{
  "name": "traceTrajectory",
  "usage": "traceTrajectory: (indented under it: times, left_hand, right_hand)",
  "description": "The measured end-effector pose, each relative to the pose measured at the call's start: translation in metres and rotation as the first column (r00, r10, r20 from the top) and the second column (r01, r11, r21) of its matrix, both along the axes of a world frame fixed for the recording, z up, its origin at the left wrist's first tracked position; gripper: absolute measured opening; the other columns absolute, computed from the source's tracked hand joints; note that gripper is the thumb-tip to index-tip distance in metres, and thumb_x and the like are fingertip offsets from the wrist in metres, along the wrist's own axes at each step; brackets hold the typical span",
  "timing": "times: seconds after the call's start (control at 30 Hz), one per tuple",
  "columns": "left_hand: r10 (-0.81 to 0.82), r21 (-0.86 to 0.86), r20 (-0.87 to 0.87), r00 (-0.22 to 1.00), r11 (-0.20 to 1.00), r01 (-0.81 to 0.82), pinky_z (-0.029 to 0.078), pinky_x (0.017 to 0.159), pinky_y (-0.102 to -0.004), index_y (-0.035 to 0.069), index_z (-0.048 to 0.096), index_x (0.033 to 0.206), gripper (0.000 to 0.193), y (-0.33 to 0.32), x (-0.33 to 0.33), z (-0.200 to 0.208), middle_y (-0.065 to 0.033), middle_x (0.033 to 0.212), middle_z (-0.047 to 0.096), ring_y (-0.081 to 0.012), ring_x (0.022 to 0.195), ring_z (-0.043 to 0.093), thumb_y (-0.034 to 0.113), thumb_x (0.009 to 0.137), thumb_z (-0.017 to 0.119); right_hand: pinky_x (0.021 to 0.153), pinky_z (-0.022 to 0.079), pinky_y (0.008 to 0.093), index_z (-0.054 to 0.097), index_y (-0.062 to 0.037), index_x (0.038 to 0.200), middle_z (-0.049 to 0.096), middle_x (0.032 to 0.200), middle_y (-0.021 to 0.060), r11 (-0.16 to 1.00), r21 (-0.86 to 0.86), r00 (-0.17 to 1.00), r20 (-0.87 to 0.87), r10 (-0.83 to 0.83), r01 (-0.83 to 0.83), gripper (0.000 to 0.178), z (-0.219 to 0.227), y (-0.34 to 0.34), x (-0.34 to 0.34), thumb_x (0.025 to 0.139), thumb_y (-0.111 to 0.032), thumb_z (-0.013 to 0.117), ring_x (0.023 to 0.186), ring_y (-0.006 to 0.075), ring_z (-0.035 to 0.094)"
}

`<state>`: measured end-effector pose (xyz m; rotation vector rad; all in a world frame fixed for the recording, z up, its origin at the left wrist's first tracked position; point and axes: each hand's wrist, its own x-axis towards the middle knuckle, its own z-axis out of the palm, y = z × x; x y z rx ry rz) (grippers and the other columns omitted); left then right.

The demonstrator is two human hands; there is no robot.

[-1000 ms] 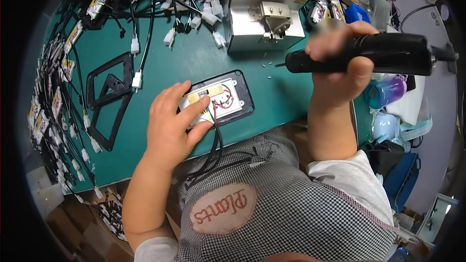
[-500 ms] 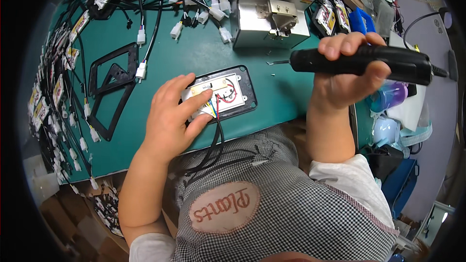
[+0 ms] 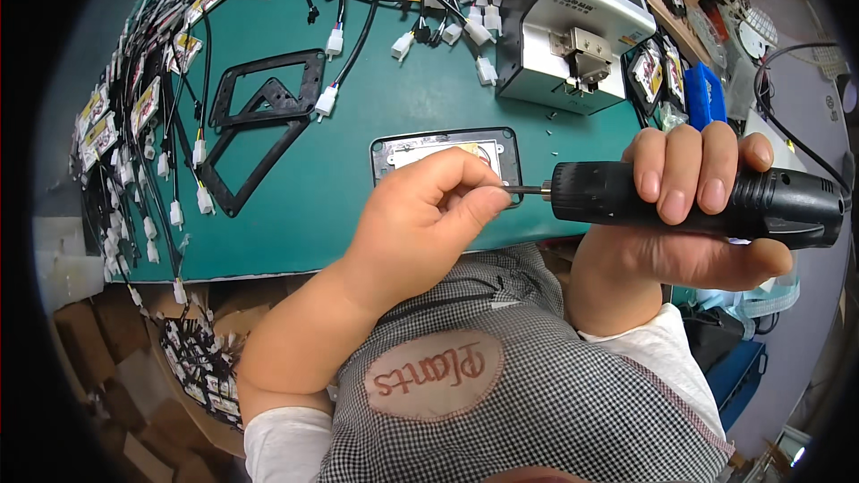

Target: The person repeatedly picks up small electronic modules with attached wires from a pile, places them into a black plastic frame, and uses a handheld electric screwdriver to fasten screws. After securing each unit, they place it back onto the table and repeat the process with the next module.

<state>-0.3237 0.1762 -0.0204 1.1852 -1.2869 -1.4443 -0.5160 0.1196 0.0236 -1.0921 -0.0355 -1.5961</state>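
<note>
Through the head camera, taking 12 o'clock as away from the body, I see that the left hand (image 3: 425, 210) is off the wired board (image 3: 407, 157), where it lay half a second ago. Its thumb and forefinger are now pinched together about the end of the bit (image 3: 528, 189); whether a screw sits between them I cannot tell. The right hand (image 3: 682, 174) has brought the electric driver (image 3: 599, 192) in closer, four fingers wrapped over it and thumb underneath, a firm grip. I judge that the work has moved from the board to the bit, leaving nothing plainly pinning the black housing (image 3: 510, 156) down. The housing lies flat just past the left hand, which hides its lower part from me.

From the housing, the table's near edge (image 3: 224, 278) runs at 6 o'clock, with little margin. The black frames (image 3: 311, 80) sit between 9 and 10, a white connector (image 3: 326, 103) near 10, the silver machine (image 3: 546, 76) at 2. Loose screws (image 3: 549, 132) lie just short of 3, near the driver's nose. My widest room is the green tabletop (image 3: 340, 179) toward 9.
</note>
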Motion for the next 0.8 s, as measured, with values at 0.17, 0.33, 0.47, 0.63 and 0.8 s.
traceTrajectory:
  times: [0.17, 0.33, 0.47, 0.63, 0.8]
  left_hand:
    - [-0.054, 0.176, -0.392, 0.919, 0.975, 0.132, 0.046, 0.055, -0.0210, -0.001, 0.061, 0.089, 0.016, 0.006, 0.004, -0.007, -0.0087, 0.080, 0.065, -0.0077, 0.059, 0.055, 0.014, 0.095, 0.059]
    - [-0.088, 0.216, -0.241, 0.966, 0.966, 0.142, 0.050, 0.061, -0.0247, -0.004, 0.064, 0.094, 0.021, 0.007, 0.002, -0.003, -0.0121, 0.083, 0.067, -0.0136, 0.064, 0.061, 0.017, 0.093, 0.062]
    - [-0.055, -0.281, 0.205, 0.977, 0.953, 0.113, 0.051, 0.078, -0.0302, 0.000, 0.065, 0.117, 0.034, -0.002, 0.011, -0.007, -0.0144, 0.105, 0.068, -0.0206, 0.093, 0.064, 0.017, 0.087, 0.068]
    - [0.217, -0.541, 0.692, 0.688, 0.787, 0.296, 0.043, 0.095, -0.0451, 0.011, 0.071, 0.104, 0.033, -0.016, 0.018, -0.014, -0.0134, 0.120, 0.061, -0.0336, 0.113, 0.056, 0.020, 0.073, 0.076]
    - [0.228, -0.453, 0.818, 0.528, 0.820, 0.349, 0.037, 0.103, -0.0528, 0.016, 0.071, 0.099, 0.031, -0.018, 0.011, -0.034, -0.0119, 0.125, 0.058, -0.0336, 0.119, 0.052, 0.024, 0.070, 0.079]
  right_hand:
    - [0.064, 0.047, 0.0304, 0.053, -0.0021, 0.116, 0.055, 0.079, 0.0031, 0.987, 0.110, 0.990, 0.091, 0.109, -0.119, 0.060, 0.002, 0.001, -0.001, 0.078, -0.043, 0.075, 0.065, 0.0143, 0.057]
    - [0.063, 0.045, 0.0307, 0.053, -0.0001, 0.118, 0.055, 0.081, 0.0039, 0.979, 0.137, 0.986, 0.093, 0.140, -0.152, 0.060, -0.007, -0.003, -0.003, 0.081, -0.043, 0.072, 0.064, 0.0147, 0.055]
    - [0.064, 0.047, 0.0344, 0.051, -0.0015, 0.123, 0.056, 0.086, 0.0063, 0.994, 0.036, 0.995, -0.015, 0.102, -0.101, 0.065, -0.018, -0.008, -0.010, 0.084, -0.052, 0.066, 0.067, 0.0178, 0.056]
    - [0.062, 0.051, 0.0396, 0.047, -0.0073, 0.124, 0.057, 0.082, 0.0099, 0.991, -0.057, 0.987, -0.097, -0.125, 0.119, 0.064, -0.034, -0.020, -0.009, 0.085, -0.057, 0.063, 0.062, 0.0222, 0.059]
    - [0.059, 0.051, 0.0356, 0.045, -0.0065, 0.117, 0.057, 0.079, 0.0095, 0.963, 0.043, 0.938, -0.243, -0.249, 0.267, 0.061, -0.042, -0.023, 0.006, 0.081, -0.047, 0.072, 0.060, 0.0210, 0.058]
